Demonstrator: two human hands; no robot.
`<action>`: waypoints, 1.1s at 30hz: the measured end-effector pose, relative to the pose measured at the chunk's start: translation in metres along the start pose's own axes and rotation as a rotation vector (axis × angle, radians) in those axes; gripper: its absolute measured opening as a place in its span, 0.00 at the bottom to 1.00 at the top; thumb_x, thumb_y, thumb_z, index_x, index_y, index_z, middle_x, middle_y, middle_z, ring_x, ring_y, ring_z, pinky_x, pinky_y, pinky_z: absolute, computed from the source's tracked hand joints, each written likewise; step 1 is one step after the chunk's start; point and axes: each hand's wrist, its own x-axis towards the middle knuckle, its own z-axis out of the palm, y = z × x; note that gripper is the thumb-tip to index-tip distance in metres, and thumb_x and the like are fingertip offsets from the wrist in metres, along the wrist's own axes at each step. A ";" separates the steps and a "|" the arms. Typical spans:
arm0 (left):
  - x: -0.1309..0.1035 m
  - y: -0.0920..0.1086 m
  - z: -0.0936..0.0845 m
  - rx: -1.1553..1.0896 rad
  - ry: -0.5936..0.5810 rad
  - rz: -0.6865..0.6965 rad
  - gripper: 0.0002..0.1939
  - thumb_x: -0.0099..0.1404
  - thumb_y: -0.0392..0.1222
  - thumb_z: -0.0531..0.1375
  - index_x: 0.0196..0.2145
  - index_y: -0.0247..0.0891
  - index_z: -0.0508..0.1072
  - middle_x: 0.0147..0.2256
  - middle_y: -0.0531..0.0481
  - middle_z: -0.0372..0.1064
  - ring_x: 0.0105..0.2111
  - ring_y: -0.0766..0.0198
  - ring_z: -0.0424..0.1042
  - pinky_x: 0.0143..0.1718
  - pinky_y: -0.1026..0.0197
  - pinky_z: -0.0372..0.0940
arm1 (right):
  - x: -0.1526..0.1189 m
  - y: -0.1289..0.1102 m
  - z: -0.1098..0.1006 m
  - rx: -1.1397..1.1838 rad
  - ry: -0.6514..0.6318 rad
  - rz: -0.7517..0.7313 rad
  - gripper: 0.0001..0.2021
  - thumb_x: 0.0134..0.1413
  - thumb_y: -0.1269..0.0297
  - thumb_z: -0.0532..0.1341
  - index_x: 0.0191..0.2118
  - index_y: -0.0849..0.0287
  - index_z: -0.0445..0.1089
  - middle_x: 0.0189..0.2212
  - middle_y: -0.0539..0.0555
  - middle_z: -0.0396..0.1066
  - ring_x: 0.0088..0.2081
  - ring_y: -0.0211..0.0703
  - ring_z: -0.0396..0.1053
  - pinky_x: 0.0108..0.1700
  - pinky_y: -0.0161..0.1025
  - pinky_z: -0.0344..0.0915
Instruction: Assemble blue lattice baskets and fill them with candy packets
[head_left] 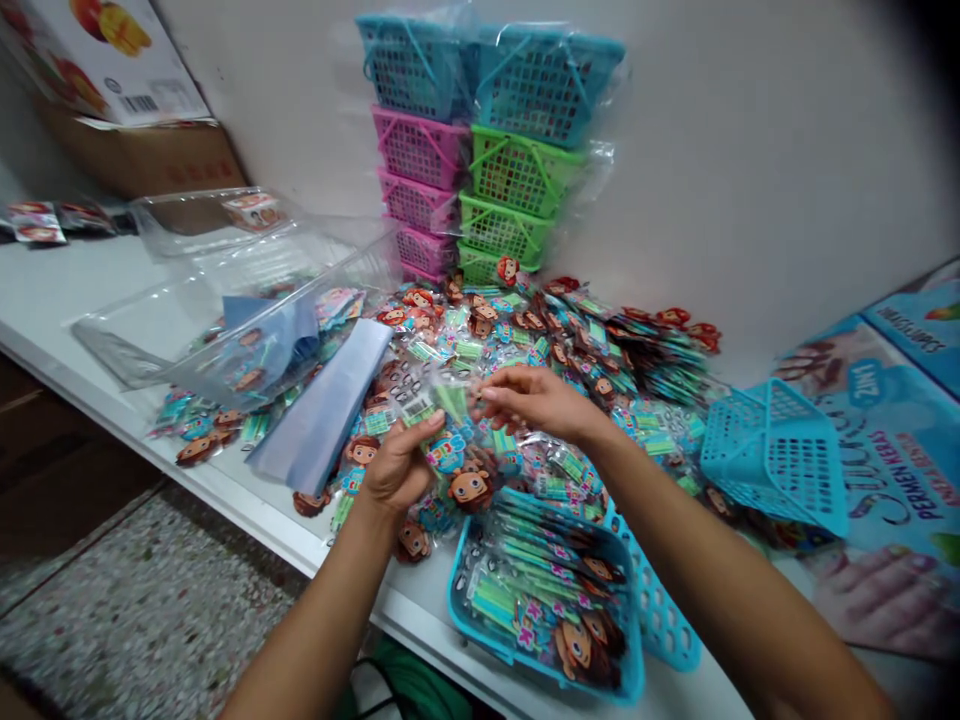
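Observation:
My left hand (403, 465) is closed on a clear candy packet (450, 450) with green sticks inside and a printed cartoon face at its lower end. My right hand (536, 400) pinches at the packet's upper end, its thumb and fingertips together; the exact grip there is blurred. Under both hands spreads a pile of similar packets (465, 325). Just below them stands a blue basket (457, 600), filled with packets lined up in rows, their faces toward the front right.
Stacked baskets in blue, pink (420, 150) and green (517, 170) stand against the wall. A clear plastic tray (127, 340) and a bluish plastic sheet (322, 410) lie at left. Another blue basket (772, 450) lies tipped at right beside a printed box (885, 400). The table's front edge (292, 555) is near.

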 end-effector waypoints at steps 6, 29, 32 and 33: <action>-0.012 0.003 -0.033 -0.104 0.113 -0.005 0.21 0.60 0.30 0.58 0.52 0.34 0.70 0.40 0.44 0.77 0.46 0.52 0.74 0.54 0.47 0.65 | -0.005 0.070 0.014 -0.653 0.241 0.346 0.18 0.46 0.49 0.64 0.21 0.59 0.65 0.19 0.53 0.68 0.26 0.41 0.67 0.26 0.34 0.52; -0.032 0.009 -0.056 -0.142 0.312 0.032 0.20 0.56 0.28 0.60 0.48 0.33 0.71 0.35 0.46 0.78 0.41 0.53 0.76 0.49 0.51 0.69 | 0.016 0.068 0.049 -0.760 0.160 0.279 0.19 0.46 0.53 0.66 0.37 0.63 0.68 0.30 0.60 0.72 0.33 0.50 0.69 0.31 0.37 0.57; -0.035 0.005 -0.058 -0.151 0.322 -0.019 0.20 0.56 0.28 0.59 0.48 0.33 0.71 0.34 0.45 0.78 0.40 0.53 0.77 0.48 0.51 0.70 | 0.020 0.077 0.043 -0.729 0.130 0.236 0.11 0.46 0.60 0.66 0.33 0.61 0.69 0.27 0.55 0.71 0.31 0.45 0.67 0.29 0.35 0.55; -0.035 0.004 -0.058 -0.148 0.322 -0.047 0.20 0.56 0.27 0.59 0.48 0.32 0.71 0.34 0.44 0.78 0.40 0.53 0.77 0.48 0.50 0.70 | 0.019 0.075 0.038 -0.712 0.111 0.205 0.09 0.47 0.61 0.66 0.30 0.60 0.69 0.25 0.52 0.70 0.29 0.43 0.67 0.29 0.34 0.54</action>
